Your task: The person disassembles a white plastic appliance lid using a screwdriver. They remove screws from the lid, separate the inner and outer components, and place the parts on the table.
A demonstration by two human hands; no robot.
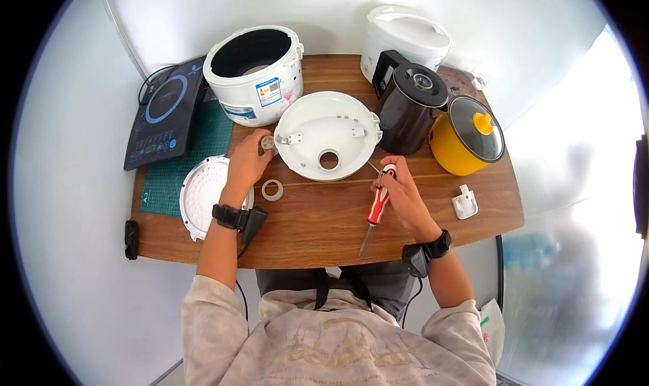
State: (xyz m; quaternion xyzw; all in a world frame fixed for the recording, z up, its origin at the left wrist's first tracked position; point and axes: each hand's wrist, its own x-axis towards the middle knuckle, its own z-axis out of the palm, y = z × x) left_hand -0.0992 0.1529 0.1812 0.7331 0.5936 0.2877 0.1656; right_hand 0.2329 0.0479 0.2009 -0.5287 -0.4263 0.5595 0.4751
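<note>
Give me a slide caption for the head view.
Left hand holds a small grey cap beside a white cooker lid; right hand grips a red screwdriver.

A square blue-and-white label (268, 92) – with a smaller orange one beside it – on the white rice cooker (255, 73).

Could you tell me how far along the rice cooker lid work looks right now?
Looks done: the white lid lies off the open cooker body, with a perforated plate and a ring set aside. In hand: the left hand pinches a small round cap; the right hand holds a screwdriver. Left: the lid's hinge bracket remains attached.
</note>
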